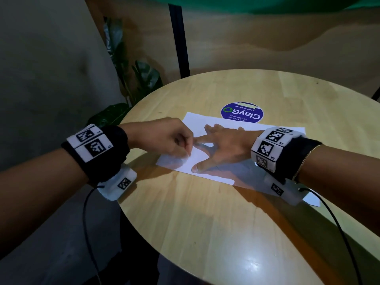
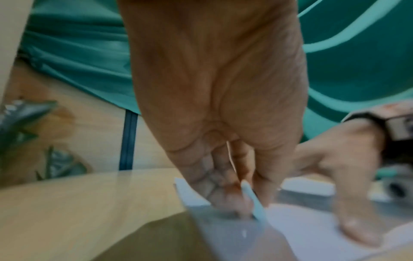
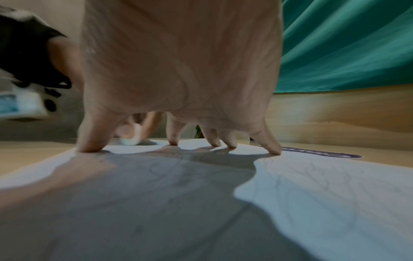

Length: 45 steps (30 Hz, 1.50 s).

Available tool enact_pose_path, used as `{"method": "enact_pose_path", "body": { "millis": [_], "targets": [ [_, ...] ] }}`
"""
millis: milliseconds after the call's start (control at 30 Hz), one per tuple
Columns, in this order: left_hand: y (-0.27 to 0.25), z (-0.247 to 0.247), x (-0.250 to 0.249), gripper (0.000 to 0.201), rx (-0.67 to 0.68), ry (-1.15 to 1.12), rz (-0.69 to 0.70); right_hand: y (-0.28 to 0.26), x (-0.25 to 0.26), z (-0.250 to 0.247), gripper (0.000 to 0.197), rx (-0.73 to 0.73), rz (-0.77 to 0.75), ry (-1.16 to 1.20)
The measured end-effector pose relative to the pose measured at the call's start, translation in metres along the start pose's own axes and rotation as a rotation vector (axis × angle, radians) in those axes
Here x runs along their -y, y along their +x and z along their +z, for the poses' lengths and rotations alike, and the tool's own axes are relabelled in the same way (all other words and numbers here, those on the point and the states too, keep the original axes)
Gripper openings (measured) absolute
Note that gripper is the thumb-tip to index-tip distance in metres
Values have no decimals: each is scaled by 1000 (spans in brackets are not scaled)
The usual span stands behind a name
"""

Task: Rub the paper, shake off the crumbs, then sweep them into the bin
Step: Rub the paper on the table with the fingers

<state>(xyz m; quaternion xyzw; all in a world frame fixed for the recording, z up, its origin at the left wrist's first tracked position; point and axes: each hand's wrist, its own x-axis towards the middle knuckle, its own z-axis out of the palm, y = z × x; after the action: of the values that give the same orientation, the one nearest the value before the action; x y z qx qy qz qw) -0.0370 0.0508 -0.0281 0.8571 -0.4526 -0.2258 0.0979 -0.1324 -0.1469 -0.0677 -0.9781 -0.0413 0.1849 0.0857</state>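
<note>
A white sheet of paper (image 1: 207, 124) with faint pencil lines (image 3: 312, 176) lies flat on the round wooden table (image 1: 205, 212). My right hand (image 1: 222, 145) is spread on it, its fingertips (image 3: 273, 150) pressing the sheet down. My left hand (image 1: 164, 138) pinches a small white eraser (image 2: 253, 201) and holds its end against the paper near the sheet's left corner, between my right thumb and forefinger. The eraser (image 3: 130, 139) also shows in the right wrist view, behind my thumb. No bin shows in any view.
A round blue sticker (image 1: 242, 114) lies on the table just beyond the paper. A potted plant (image 1: 131, 83) stands off the table's left edge, by a black post (image 1: 178, 38). A green curtain (image 3: 346, 44) hangs behind. Cables trail from both wrist cameras.
</note>
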Motion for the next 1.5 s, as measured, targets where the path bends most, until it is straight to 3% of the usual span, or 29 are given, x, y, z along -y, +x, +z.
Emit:
{"method": "enact_pose_path", "body": {
  "millis": [100,233,367,500,633,667,767,900,1067,1200,1333,1433,1500],
  "targets": [
    [2,-3,7,13,-154,76,-26,-2,1,0,99,18,9,-12],
    [-5,7,-4,11,64,-91,34,0,1,0,100,9,5,-18],
    [1,1,4,13,-126,-7,-13,-2,2,0,96,6,16,-19],
    [-5,9,-10,12,92,-105,45,-2,2,0,95,0,-1,8],
    [2,4,-3,14,-123,-4,3,-2,3,0,90,2,13,6],
    [2,5,-4,15,-115,-4,9,-3,4,0,88,1,13,9],
    [-2,10,-14,13,70,-75,61,-5,5,-1,91,3,11,23],
    [4,6,-8,15,-145,41,38,-7,5,-1,90,8,2,33],
    [3,10,-19,16,33,-31,50,-11,9,-3,98,26,22,22],
    [10,8,-15,14,-161,46,17,-11,7,-4,102,18,17,31],
    [6,11,-22,14,24,2,41,-10,7,-4,106,13,26,31],
    [11,2,-12,15,-164,122,-7,-7,6,-2,115,1,33,9],
    [10,4,-14,16,-166,119,-5,-7,6,-2,115,4,25,5]
  ]
}}
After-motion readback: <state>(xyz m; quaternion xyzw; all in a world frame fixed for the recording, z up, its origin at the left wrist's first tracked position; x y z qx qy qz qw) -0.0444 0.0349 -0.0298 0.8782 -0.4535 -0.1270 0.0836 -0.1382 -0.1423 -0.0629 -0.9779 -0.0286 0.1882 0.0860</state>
